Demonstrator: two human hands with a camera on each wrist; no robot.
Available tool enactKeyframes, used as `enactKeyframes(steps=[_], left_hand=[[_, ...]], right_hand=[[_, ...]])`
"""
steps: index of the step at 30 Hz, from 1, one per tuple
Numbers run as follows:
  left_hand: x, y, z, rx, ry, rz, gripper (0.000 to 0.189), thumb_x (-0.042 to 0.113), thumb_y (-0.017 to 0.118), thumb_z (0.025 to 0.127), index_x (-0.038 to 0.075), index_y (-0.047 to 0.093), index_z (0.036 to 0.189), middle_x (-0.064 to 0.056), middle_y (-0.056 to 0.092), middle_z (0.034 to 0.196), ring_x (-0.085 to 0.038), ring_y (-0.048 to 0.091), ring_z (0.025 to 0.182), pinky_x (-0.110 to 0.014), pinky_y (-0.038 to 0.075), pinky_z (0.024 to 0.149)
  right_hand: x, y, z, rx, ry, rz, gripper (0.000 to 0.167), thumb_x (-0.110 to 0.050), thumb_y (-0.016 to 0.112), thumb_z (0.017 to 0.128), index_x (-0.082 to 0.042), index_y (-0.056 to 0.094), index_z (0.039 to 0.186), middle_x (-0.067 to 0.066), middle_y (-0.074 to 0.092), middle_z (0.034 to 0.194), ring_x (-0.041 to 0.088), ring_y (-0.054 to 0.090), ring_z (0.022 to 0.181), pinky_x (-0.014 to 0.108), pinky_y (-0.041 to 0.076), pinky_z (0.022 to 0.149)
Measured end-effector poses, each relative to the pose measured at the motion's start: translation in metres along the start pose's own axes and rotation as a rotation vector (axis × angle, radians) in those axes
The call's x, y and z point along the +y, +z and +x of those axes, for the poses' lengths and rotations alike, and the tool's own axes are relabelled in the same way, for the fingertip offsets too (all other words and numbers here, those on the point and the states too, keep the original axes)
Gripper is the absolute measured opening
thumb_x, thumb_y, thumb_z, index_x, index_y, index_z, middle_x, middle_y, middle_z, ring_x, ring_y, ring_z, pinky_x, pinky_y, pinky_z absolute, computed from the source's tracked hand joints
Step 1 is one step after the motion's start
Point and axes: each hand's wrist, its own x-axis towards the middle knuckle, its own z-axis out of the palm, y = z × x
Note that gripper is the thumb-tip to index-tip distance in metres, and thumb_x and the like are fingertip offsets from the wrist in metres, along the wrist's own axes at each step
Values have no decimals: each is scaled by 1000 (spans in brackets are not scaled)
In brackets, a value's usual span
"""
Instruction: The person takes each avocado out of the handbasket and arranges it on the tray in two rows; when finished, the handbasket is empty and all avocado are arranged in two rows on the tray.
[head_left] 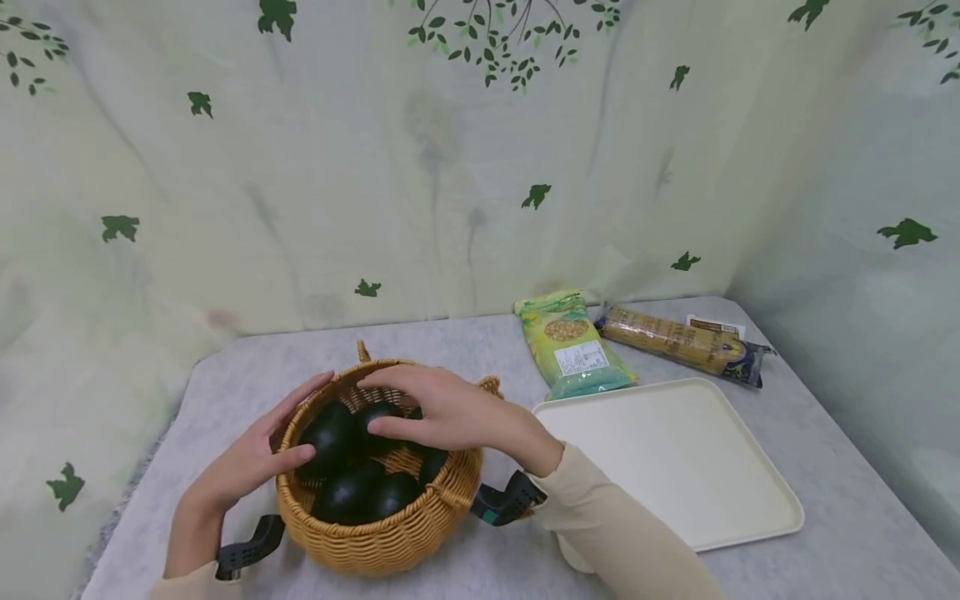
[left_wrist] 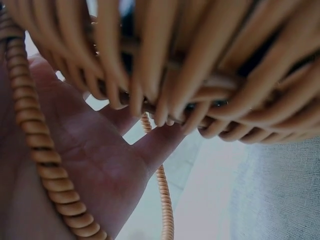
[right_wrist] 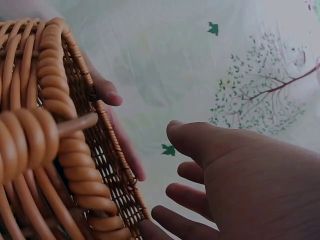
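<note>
Pale sheeting (head_left: 300,167) printed with green leaf shapes hangs, lightly creased, behind my grey worktop (head_left: 480,337). Near me sits the basket (head_left: 367,550), round and woven from honey-brown strands, and in it lie the avocados (head_left: 348,496), or so I take the dark, glossy ovals to be. They rest close against one another, probably because the curved wall lets smooth, rounded things roll inward. My left hand (head_left: 251,462) grips the basket by its left edge, thumb lapped over the rim, fingers stretched along the outside; I judge this steadies a light wall against being nudged. Seen from that wrist, a coil-wrapped handle (left_wrist: 37,135) crosses in front of my palm. My right hand (head_left: 442,408) hangs over the basket, holding nothing, its fingers loosely bent and the thumb apart, a shape that would suit a rounded body. To my right the tray (head_left: 675,458) lies flat, off-white, smooth and round-cornered with a low lip, seemingly placed within easy reach. Beyond it rest the bag (head_left: 566,342), soft, green and yellow, and a long, crinkled packet (head_left: 678,342), perhaps set back out of my arms' way.
</note>
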Motion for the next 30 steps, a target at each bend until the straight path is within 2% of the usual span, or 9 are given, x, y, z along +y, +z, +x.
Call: enactKeyframes(steps=[5,10,15,21,24,27,30], left_hand=[[1,0,1,-11,-1,4,83,13,62,95,30,23,166,15,36,161,7,44,134,-27,54,90],[2,0,1,-9,-3,-25,83,11,61,95,28,21,166,13,35,163,7,44,134,-29,55,90],[2,-1,2,-21,-29,-71,82,12,59,96,28,20,166,17,33,162,8,45,133,-31,57,87],[2,1,2,-26,-53,-103,82,10,58,97,27,18,167,19,34,160,8,47,131,-33,59,84],[1,5,-4,-32,-53,-112,83,6,57,97,26,17,167,16,31,163,7,47,132,-34,59,84],[0,5,-2,-29,-18,-77,83,3,57,97,25,17,167,8,29,166,5,45,135,-32,57,88],[-3,3,-4,-15,-37,-39,83,5,58,97,26,19,167,6,29,167,6,43,136,-30,56,89]], right_hand=[[4,0,2,-27,3,32,53,-35,61,104,-14,50,152,2,53,153,11,60,127,21,50,98],[9,-3,3,-44,-32,39,53,-35,59,105,-12,50,152,1,53,153,7,56,131,20,50,98],[13,-5,5,-79,-64,23,53,-36,58,105,-11,50,152,1,53,152,4,54,131,14,47,97],[13,-5,2,-110,-58,30,53,-38,56,106,-13,49,152,-2,52,153,4,53,133,17,47,99],[12,-2,-1,-127,-68,36,53,-38,55,106,-14,48,153,-2,51,154,5,51,136,17,46,101],[12,-4,-2,-107,-80,22,53,-37,57,105,-13,49,153,-1,52,154,8,49,138,19,42,106],[13,-2,-1,-107,-84,32,54,-36,58,105,-12,49,152,-1,52,153,8,47,141,20,38,111]])
